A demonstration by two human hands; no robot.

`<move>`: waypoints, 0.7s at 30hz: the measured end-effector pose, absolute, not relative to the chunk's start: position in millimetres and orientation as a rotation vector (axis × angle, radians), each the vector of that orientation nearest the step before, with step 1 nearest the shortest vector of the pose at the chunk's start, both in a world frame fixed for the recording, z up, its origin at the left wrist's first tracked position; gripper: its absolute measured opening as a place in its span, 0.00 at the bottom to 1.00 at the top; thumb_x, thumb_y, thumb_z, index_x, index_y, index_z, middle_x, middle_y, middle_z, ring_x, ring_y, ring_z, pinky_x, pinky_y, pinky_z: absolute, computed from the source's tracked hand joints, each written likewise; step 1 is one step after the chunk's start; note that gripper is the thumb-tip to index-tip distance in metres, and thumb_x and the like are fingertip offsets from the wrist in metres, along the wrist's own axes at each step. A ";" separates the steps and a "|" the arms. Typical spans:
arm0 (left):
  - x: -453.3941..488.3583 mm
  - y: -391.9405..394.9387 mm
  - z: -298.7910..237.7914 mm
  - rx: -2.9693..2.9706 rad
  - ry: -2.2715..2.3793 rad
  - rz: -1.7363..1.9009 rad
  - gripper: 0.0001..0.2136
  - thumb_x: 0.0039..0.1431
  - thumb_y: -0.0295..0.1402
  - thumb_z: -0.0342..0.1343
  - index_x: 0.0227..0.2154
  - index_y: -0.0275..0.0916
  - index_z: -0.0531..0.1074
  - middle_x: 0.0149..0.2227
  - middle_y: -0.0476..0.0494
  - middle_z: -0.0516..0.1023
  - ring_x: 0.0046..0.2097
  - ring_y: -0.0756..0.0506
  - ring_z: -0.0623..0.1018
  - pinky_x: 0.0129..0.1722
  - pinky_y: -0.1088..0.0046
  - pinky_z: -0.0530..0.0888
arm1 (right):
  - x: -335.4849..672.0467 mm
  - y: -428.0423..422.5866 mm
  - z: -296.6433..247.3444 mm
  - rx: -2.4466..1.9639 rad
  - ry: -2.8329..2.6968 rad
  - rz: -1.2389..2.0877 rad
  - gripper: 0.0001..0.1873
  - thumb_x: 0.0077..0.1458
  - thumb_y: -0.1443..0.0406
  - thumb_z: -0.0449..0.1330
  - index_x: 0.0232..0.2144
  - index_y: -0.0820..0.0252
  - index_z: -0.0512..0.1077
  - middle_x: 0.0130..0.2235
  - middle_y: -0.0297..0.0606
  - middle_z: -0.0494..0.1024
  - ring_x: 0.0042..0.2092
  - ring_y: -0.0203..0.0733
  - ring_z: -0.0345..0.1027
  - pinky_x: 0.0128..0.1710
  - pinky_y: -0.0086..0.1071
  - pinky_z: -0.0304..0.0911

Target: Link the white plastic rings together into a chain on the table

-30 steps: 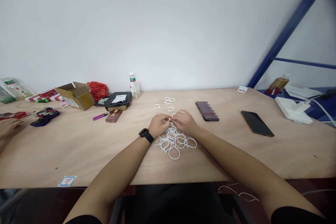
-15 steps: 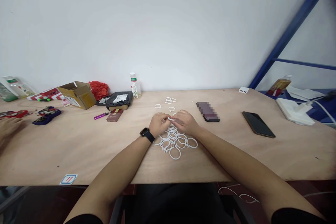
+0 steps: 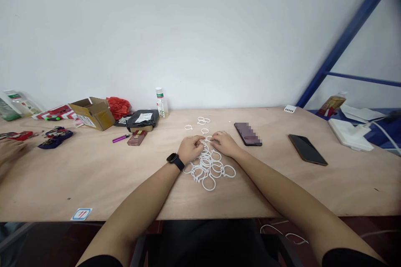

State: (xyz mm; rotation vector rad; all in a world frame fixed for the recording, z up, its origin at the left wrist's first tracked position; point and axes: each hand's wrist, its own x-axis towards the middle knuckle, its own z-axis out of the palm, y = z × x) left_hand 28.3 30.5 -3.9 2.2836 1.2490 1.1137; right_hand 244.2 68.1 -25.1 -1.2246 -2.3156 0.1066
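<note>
A loose pile of white plastic rings (image 3: pixel 206 162), each with a small tab, lies on the wooden table between my forearms. My left hand (image 3: pixel 190 149), with a black watch at its wrist, rests at the pile's upper left; its index finger reaches out, apart from the thumb. Opposite it, my right hand (image 3: pixel 224 144) has bent, parted fingers, with the tips at the edge of a single white ring (image 3: pixel 209 138). Whether they press on that ring is hard to see. Beyond my hands lie several separate rings, the nearest a white ring (image 3: pixel 204 131).
Right of my hands lie a phone with a blurred screen (image 3: pixel 247 134) and a dark phone (image 3: pixel 307 149). At left are a maroon box (image 3: pixel 137 138), a purple lighter (image 3: pixel 120 138), a black parcel (image 3: pixel 142 119), an open carton (image 3: pixel 94 114) and a bottle (image 3: pixel 160 103). Another person's hand (image 3: pixel 11 150) shows far left.
My hands were pinched together over a small white part; now they are apart, and the right one has drawn slightly to the right. More of the ring between them shows.
</note>
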 end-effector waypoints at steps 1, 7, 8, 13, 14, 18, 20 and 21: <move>28.3 30.7 -4.5 2.304 1.247 1.068 0.13 0.51 0.24 0.53 0.38 0.38 0.79 0.27 0.50 0.79 0.30 0.50 0.76 0.38 0.74 0.72 | 244.2 68.3 -25.4 -1.237 -2.320 0.106 0.05 0.56 0.66 0.60 0.34 0.58 0.76 0.41 0.42 0.77 0.45 0.46 0.67 0.47 0.39 0.59; 27.0 33.3 -7.9 2.358 1.288 1.112 0.10 0.56 0.30 0.56 0.38 0.40 0.79 0.38 0.45 0.78 0.40 0.47 0.77 0.44 0.70 0.72 | 237.7 58.6 -17.7 -1.082 -2.156 0.327 0.08 0.61 0.65 0.52 0.36 0.60 0.71 0.37 0.41 0.75 0.40 0.42 0.67 0.42 0.35 0.61; 26.6 34.1 -8.4 2.341 1.287 1.182 0.11 0.56 0.29 0.56 0.42 0.40 0.78 0.40 0.44 0.78 0.41 0.46 0.76 0.45 0.69 0.72 | 236.1 56.0 -16.6 -1.040 -2.123 0.408 0.09 0.62 0.64 0.51 0.37 0.60 0.70 0.36 0.39 0.75 0.38 0.41 0.67 0.41 0.34 0.62; 25.6 36.0 -9.1 2.375 1.157 1.327 0.11 0.57 0.28 0.56 0.43 0.40 0.76 0.40 0.43 0.79 0.43 0.46 0.77 0.47 0.66 0.71 | 228.6 46.2 -16.0 -0.916 -2.023 0.671 0.13 0.64 0.58 0.49 0.36 0.59 0.69 0.32 0.35 0.74 0.33 0.38 0.66 0.35 0.31 0.62; 25.8 35.7 -8.9 2.396 1.147 1.302 0.10 0.57 0.28 0.57 0.41 0.40 0.77 0.38 0.44 0.80 0.41 0.46 0.77 0.47 0.66 0.71 | 227.7 45.3 -16.2 -0.909 -2.008 0.690 0.13 0.64 0.58 0.50 0.36 0.59 0.69 0.31 0.34 0.74 0.32 0.37 0.66 0.34 0.31 0.62; 27.3 33.4 -7.6 2.443 1.152 1.261 0.08 0.55 0.29 0.59 0.39 0.40 0.78 0.34 0.46 0.81 0.38 0.46 0.78 0.46 0.66 0.70 | 226.6 43.5 -15.1 -0.900 -1.990 0.719 0.14 0.64 0.57 0.51 0.36 0.60 0.70 0.31 0.34 0.74 0.32 0.37 0.66 0.34 0.31 0.62; 27.9 32.7 -7.0 2.447 1.165 1.269 0.08 0.55 0.28 0.58 0.37 0.40 0.78 0.34 0.46 0.81 0.38 0.47 0.77 0.45 0.66 0.70 | 226.5 42.6 -13.8 -0.903 -2.008 0.706 0.13 0.63 0.58 0.51 0.36 0.60 0.70 0.32 0.35 0.74 0.33 0.37 0.66 0.35 0.31 0.62; 28.2 32.5 -6.6 2.447 1.166 1.273 0.07 0.54 0.28 0.58 0.36 0.40 0.78 0.33 0.47 0.81 0.37 0.47 0.77 0.45 0.67 0.70 | 226.3 42.1 -13.0 -0.903 -2.017 0.696 0.13 0.63 0.58 0.51 0.36 0.60 0.71 0.32 0.35 0.75 0.34 0.37 0.67 0.35 0.31 0.62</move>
